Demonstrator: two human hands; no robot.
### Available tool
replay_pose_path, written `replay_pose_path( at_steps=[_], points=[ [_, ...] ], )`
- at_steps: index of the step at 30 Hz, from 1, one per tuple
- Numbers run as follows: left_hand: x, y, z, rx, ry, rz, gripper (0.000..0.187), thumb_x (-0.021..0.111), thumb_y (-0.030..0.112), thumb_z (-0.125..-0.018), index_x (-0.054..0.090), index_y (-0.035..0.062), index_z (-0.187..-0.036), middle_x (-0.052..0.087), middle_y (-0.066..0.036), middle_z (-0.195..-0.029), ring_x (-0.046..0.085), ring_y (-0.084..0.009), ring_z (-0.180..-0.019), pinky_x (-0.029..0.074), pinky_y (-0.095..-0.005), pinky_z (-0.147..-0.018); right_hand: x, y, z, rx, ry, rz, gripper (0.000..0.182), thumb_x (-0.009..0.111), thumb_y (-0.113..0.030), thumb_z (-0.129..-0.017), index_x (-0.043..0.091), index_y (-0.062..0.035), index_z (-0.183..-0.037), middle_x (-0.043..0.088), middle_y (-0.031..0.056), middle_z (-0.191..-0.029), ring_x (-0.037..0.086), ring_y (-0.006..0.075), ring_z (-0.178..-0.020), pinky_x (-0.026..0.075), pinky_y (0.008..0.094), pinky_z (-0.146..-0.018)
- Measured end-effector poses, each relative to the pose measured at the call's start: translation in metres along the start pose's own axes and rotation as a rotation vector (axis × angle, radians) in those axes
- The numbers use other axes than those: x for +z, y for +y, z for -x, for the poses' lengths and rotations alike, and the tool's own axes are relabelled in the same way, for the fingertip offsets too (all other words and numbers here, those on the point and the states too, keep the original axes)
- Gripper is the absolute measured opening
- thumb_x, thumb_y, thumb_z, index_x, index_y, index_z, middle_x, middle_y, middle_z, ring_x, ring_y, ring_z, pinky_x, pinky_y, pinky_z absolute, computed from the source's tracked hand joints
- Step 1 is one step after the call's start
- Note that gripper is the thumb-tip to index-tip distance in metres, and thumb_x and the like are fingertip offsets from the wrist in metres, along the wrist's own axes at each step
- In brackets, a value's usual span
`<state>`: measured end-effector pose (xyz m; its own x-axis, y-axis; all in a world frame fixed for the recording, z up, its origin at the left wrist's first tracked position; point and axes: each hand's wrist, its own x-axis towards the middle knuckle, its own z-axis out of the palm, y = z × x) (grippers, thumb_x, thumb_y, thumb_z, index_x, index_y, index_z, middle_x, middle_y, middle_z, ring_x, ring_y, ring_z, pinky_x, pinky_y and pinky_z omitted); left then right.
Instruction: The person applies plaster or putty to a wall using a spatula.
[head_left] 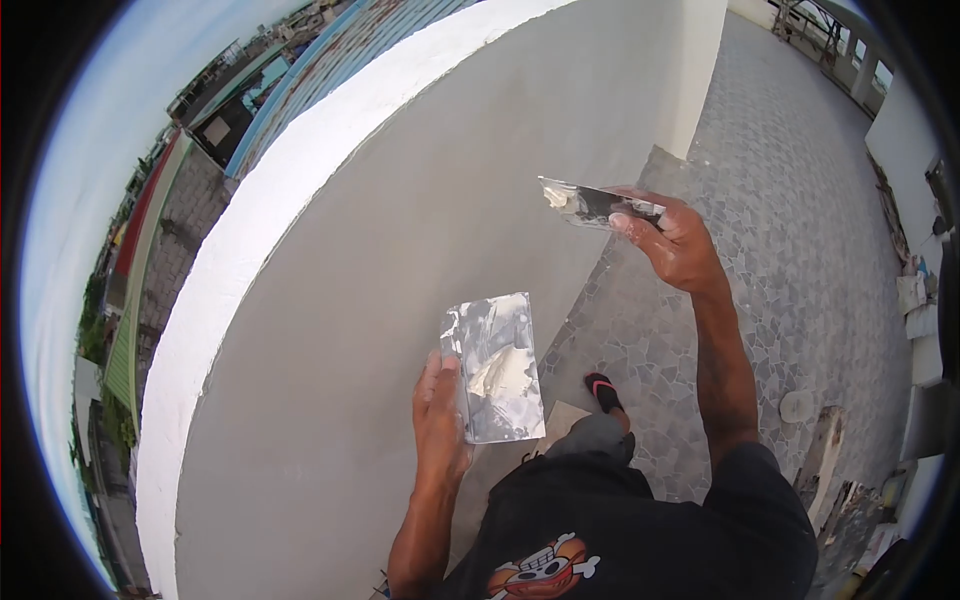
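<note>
My left hand grips a flat rectangular metal plate from its left side, fingertips showing at the edge. A mound of cream-white putty sits on the plate, with white smears around it. Raised to the upper right, my right hand is closed on a putty knife. A dab of putty clings to the far left end of its blade. Both tools are apart from the grey wall behind them. White residue marks the right fingers.
A white ledge caps the curved-looking wall, with rooftops beyond and below it. Stone-patterned floor stretches along the right. My foot in a black shoe stands near the wall's base. Boards and clutter lie at the lower right.
</note>
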<state>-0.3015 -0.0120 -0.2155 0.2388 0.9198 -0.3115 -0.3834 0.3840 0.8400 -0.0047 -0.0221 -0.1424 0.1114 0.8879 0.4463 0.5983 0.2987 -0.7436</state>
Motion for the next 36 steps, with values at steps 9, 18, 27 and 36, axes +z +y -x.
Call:
replay_pose_path(
  at_steps=[9, 18, 27, 36],
  points=[
    [-0.006, 0.002, -0.002, -0.017, -0.041, -0.05, 0.033, 0.048, 0.018, -0.102, 0.049, -0.0043, -0.128, 0.062, -0.01, -0.112, 0.064, -0.0149, -0.096, 0.054, -0.0298, -0.082, 0.073, 0.096, -0.106, 0.013, 0.557, -0.044, 0.028, 0.052, -0.014, -0.101, 0.059, 0.0001, -0.125, 0.064, 0.009, -0.09, 0.057, 0.0154, -0.082, 0.047, 0.027, -0.079],
    [-0.007, -0.004, -0.003, -0.077, 0.078, 0.011, 0.032, 0.053, 0.019, -0.101, 0.051, -0.0039, -0.124, 0.062, -0.011, -0.109, 0.065, -0.0168, -0.093, 0.055, -0.0309, -0.079, 0.073, 0.092, -0.136, -0.112, 0.515, 0.117, 0.046, 0.048, 0.007, -0.091, 0.05, -0.0004, -0.137, 0.053, 0.0149, -0.125, 0.058, 0.0296, -0.111, 0.047, 0.0335, -0.096],
    [-0.016, -0.02, -0.013, -0.05, 0.073, 0.032, 0.034, 0.055, 0.021, -0.098, 0.049, -0.0037, -0.121, 0.062, -0.013, -0.104, 0.067, -0.0199, -0.086, 0.058, -0.0318, -0.069, 0.116, 0.077, -0.11, -0.255, 0.594, 0.201, 0.065, 0.057, 0.015, -0.072, 0.051, 0.0024, -0.135, 0.051, 0.017, -0.125, 0.051, 0.0362, -0.116, 0.047, 0.0431, -0.096],
    [-0.013, -0.017, -0.014, -0.043, 0.061, -0.006, 0.03, 0.055, 0.021, -0.098, 0.052, -0.0021, -0.117, 0.061, -0.01, -0.102, 0.066, -0.0191, -0.085, 0.057, -0.0317, -0.068, 0.126, 0.059, -0.077, -0.453, 0.453, 0.23, 0.066, 0.057, 0.012, -0.067, 0.053, 0.0017, -0.133, 0.052, 0.0184, -0.125, 0.053, 0.0356, -0.114, 0.046, 0.045, -0.096]
  ],
)
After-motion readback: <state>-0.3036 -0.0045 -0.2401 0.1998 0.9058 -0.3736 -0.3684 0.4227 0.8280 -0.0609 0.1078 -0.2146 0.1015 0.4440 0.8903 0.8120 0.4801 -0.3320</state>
